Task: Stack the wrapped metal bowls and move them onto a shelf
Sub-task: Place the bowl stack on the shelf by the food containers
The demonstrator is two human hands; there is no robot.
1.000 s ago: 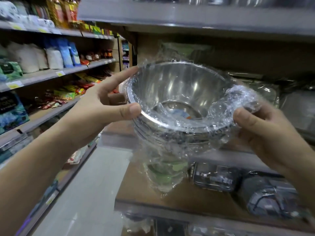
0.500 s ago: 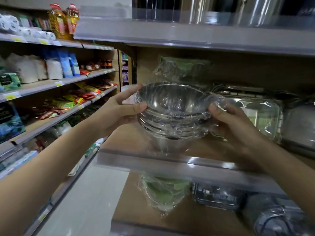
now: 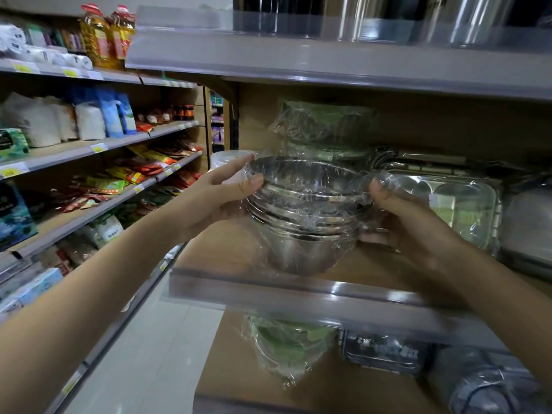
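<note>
fingers of the left hand (image 3: pixel 221 189) and right hand (image 3: pixel 409 222) are clamped on opposite rims of the stack of wrapped metal bowls (image 3: pixel 304 216), thumbs on top. the grip matches half a second ago, but the stack now sits lower and further in over the wooden shelf (image 3: pixel 298 291), its base close to the board; contact is unclear. a wrapped tray (image 3: pixel 457 204) lies just right, green-lined bowls (image 3: pixel 322 124) behind.
</note>
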